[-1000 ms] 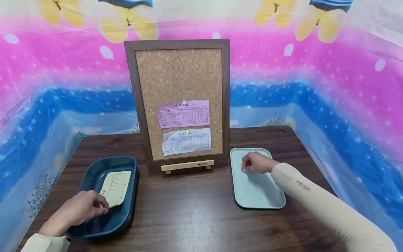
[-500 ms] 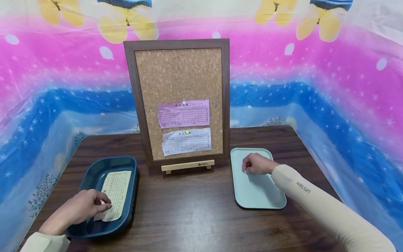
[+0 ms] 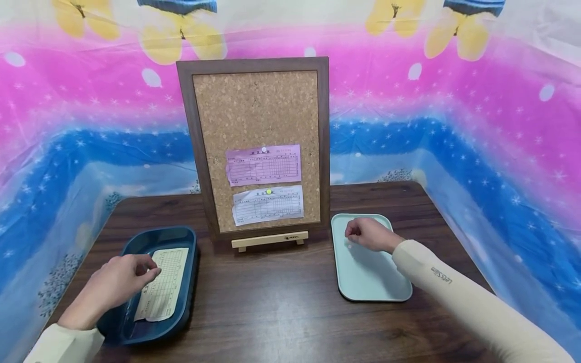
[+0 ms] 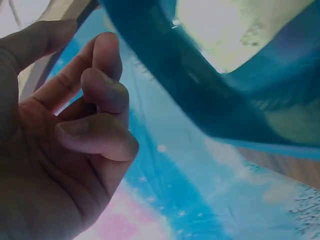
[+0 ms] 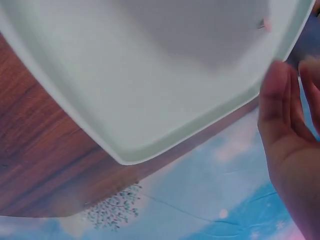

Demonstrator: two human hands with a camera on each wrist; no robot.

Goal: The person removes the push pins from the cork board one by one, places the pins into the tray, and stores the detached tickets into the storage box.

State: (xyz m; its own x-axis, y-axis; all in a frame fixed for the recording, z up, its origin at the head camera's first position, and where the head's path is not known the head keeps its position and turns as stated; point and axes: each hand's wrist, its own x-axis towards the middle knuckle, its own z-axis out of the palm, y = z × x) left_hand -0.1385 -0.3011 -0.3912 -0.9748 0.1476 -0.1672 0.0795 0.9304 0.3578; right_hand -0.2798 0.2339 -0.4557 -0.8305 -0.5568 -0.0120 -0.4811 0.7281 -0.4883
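Note:
A pale yellow printed form (image 3: 163,282) lies in the dark blue tray (image 3: 192,247) at the left. Above its near-left side hovers my left hand (image 3: 120,280), fingers loosely curled and holding nothing. In the left wrist view, a gap separates the thumb from the index finger (image 4: 107,55). My right hand (image 3: 372,234) hangs over the pale green tray (image 3: 376,287), with thumb and fingertips slightly apart in the right wrist view. Just past those fingertips, a small push pin (image 5: 266,24) with a pinkish head lies on the tray.
A framed cork board (image 3: 258,106) stands on a small wooden easel (image 3: 270,239) at the back middle. Pinned to it are a pink form (image 3: 264,166) and a white form (image 3: 269,207). Bare wooden table (image 3: 268,312) lies between the trays; a patterned cloth (image 3: 454,126) hangs behind.
My left hand has let go of the yellow form, which slid nearer and lies in the blue tray, and has lifted away. The right hand has shifted slightly left over the green tray.

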